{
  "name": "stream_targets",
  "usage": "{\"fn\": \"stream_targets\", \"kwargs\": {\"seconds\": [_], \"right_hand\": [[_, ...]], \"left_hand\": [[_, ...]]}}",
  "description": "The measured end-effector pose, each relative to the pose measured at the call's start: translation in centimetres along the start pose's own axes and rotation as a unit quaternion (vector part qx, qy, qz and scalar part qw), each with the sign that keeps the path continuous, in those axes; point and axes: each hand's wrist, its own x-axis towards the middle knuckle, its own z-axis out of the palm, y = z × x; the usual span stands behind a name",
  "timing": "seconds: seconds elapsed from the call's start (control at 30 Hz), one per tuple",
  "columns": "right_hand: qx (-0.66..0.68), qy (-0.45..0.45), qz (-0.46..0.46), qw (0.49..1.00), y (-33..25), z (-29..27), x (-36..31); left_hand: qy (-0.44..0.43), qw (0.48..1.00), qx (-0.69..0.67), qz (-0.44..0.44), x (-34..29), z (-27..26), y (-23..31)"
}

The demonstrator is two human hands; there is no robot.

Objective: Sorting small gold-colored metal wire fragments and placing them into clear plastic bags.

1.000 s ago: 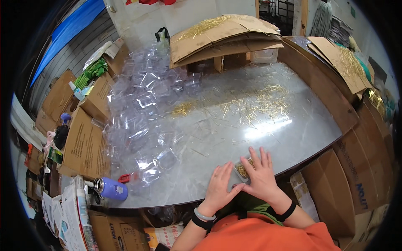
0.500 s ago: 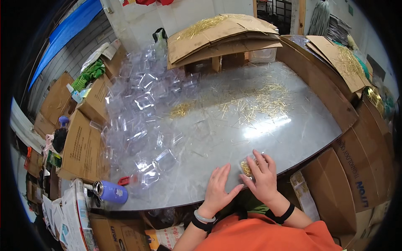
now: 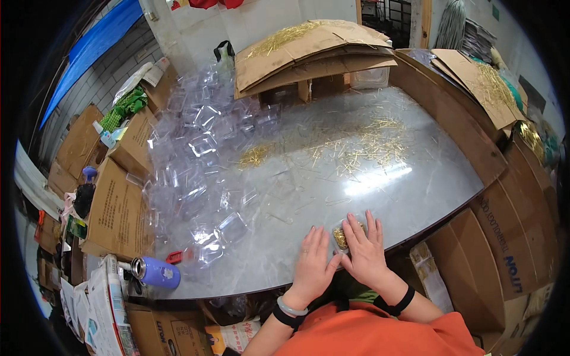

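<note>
A small clear plastic box [image 3: 340,238] filled with gold-coloured metal bits sits near the front edge of the grey table. My right hand [image 3: 367,256] lies over the right side of this box, fingers stretched out and partly covering it. To the left of the box, my left hand [image 3: 312,263] rests on the table with its fingers extended and nothing seen in it. The two thumbs come close together just in front of the box. Thin gold metal pins [image 3: 374,145] are scattered farther back, with a smaller heap [image 3: 254,156] to their left.
Many clear plastic boxes [image 3: 205,145] cover the table's left side. A purple bottle [image 3: 159,272] and a small red object [image 3: 174,257] stand at the front left. Cardboard sheets [image 3: 312,53] form a roof at the back; a cardboard wall [image 3: 445,113] edges the right.
The filled clear box has shifted slightly left, along with my right hand. My left hand has moved a little, and the thumbs are nearer each other.
</note>
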Motion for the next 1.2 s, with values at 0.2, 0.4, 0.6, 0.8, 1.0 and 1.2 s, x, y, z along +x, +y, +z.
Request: {"fn": "stream_targets", "kwargs": {"seconds": [0.2, 0.4, 0.6, 0.8, 1.0, 1.2], "right_hand": [[0.341, -0.018, 0.012, 0.940, 3.0, 0.1, 0.2], [0.226, -0.076, -0.015, 0.971, 4.8, -1.5, -0.3], [0.017, -0.103, -0.083, 0.991, 4.4, -2.3, -0.4], [-0.008, -0.086, -0.132, 0.988, 5.0, -1.0, 0.2], [-0.098, -0.054, -0.131, 0.985, 3.7, -0.3, -0.2], [-0.107, -0.028, -0.083, 0.990, 3.9, -1.1, -1.2]], "left_hand": [[-0.046, 0.997, 0.029, 0.062, 2.4, 0.9, 1.8], [-0.074, 0.991, 0.090, 0.067, 2.2, 1.7, 1.9], [-0.080, 0.987, 0.114, 0.075, 2.2, 2.0, 1.5], [-0.082, 0.995, 0.035, 0.040, 2.3, 1.7, 1.9], [-0.080, 0.992, 0.085, 0.048, 1.8, 2.0, 1.4], [-0.090, 0.990, 0.092, 0.062, 2.1, 1.6, 2.0]]}}
